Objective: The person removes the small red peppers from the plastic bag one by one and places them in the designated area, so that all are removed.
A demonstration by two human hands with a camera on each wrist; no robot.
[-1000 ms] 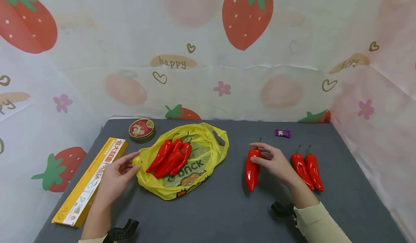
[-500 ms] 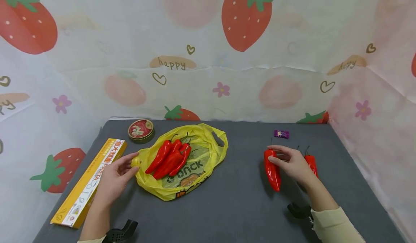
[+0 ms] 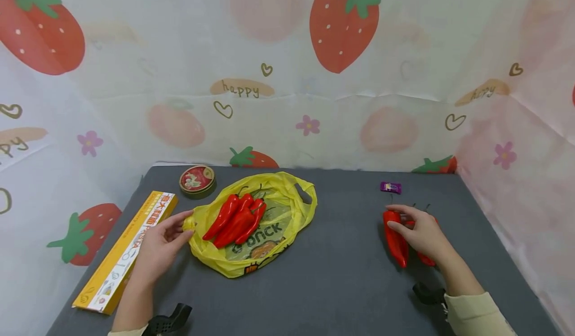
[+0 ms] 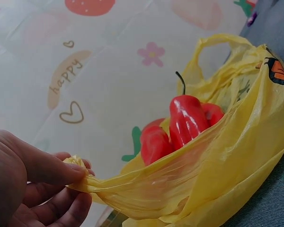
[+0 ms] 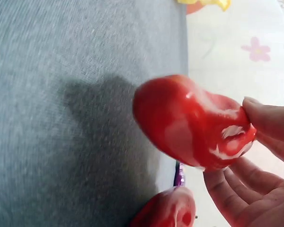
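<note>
In the head view a yellow plastic bag (image 3: 287, 216) lies spread on the table, with several red chili peppers (image 3: 235, 223) on it. My left hand (image 3: 161, 243) pinches the bag's bunched left edge between thumb and fingers; the left wrist view shows the gathered plastic (image 4: 87, 182) in that pinch. On the right, my right hand (image 3: 420, 231) grips a red chili pepper (image 3: 397, 243) near its stem end. The right wrist view has this pepper (image 5: 189, 123) above the table, its shadow below. Behind that hand are other red peppers (image 3: 426, 259), mostly hidden.
A yellow pasta box (image 3: 128, 253) lies along the left side, partly behind my left forearm. Behind it stands a round red tin (image 3: 196, 180). Near the back right is a small purple-wrapped sweet (image 3: 391, 187). A printed cloth (image 3: 287, 76) hangs behind the grey tabletop (image 3: 314, 296).
My right hand has carried the gripped pepper to the right, to the peppers lying there, which it now partly covers. The left hand keeps its pinch on the bag and stays in place.
</note>
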